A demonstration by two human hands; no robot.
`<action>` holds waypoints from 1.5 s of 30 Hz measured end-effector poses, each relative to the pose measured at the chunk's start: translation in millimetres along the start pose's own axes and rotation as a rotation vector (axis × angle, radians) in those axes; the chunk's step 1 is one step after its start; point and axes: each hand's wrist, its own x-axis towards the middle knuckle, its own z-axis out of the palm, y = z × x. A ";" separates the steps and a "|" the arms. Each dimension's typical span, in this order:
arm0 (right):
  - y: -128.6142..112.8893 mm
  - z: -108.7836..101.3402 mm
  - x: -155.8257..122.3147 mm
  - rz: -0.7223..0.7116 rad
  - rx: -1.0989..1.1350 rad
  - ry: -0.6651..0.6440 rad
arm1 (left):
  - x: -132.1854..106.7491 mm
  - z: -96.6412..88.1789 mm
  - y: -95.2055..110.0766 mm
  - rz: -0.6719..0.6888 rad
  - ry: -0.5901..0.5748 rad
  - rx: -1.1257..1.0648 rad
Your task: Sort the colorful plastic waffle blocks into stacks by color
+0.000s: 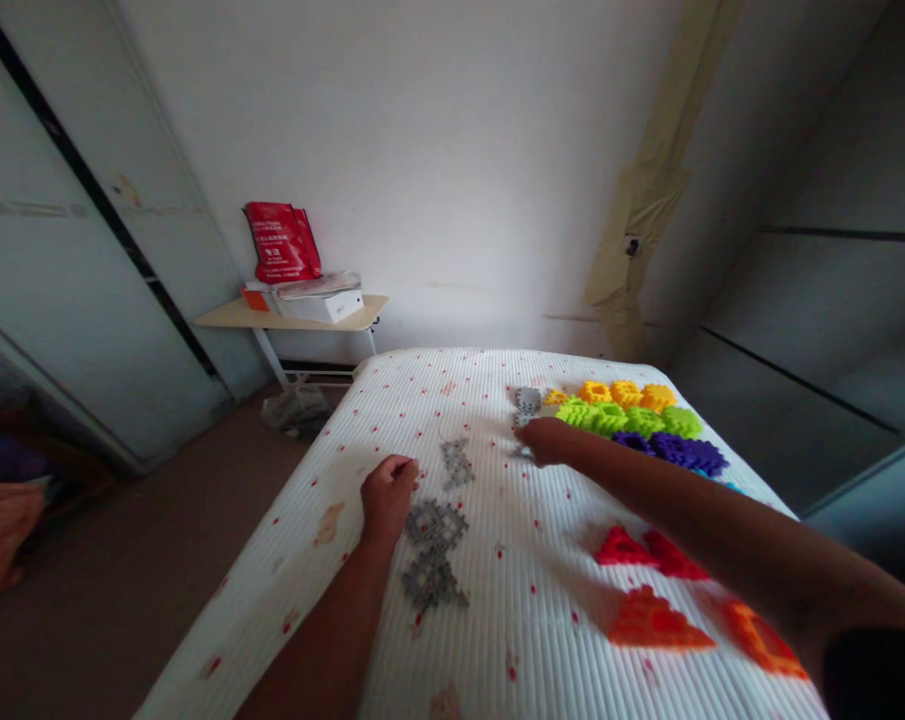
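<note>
My left hand (388, 498) is loosely closed above the cloth, with no piece showing in its fingers. Beside it lie dark grey toothed interlocking building pieces (433, 535), and a lighter grey piece (457, 462) lies flat just beyond. My right hand (545, 440) reaches across to the far side, its fingers bent down over a small group of light grey pieces (528, 400). They close on one grey interlocking piece (523, 452), mostly covered by the hand.
Rows of yellow (624, 393), lime green (602, 416) and purple pieces (681, 453) stand at the right. Red (621, 547) and orange pieces (656, 620) lie nearer, under my right forearm. Behind the patterned bedcover (489, 600), a small table (234, 314) holds a red bag (281, 243) and boxes.
</note>
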 end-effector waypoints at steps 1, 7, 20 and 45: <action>-2.6 -7.0 4.2 -0.009 -0.011 0.008 | -0.2 -0.1 0.9 -0.001 -0.002 0.001; -36.8 -37.9 38.4 -0.208 -0.028 0.111 | 0.0 -0.6 1.5 -0.009 -0.008 0.012; -66.4 -26.7 72.4 -0.345 -0.103 0.041 | -1.5 -2.5 5.5 -0.031 -0.008 0.024; 6.0 0.1 -12.1 0.050 -0.030 -0.054 | -3.7 -2.2 11.7 -0.011 0.011 0.021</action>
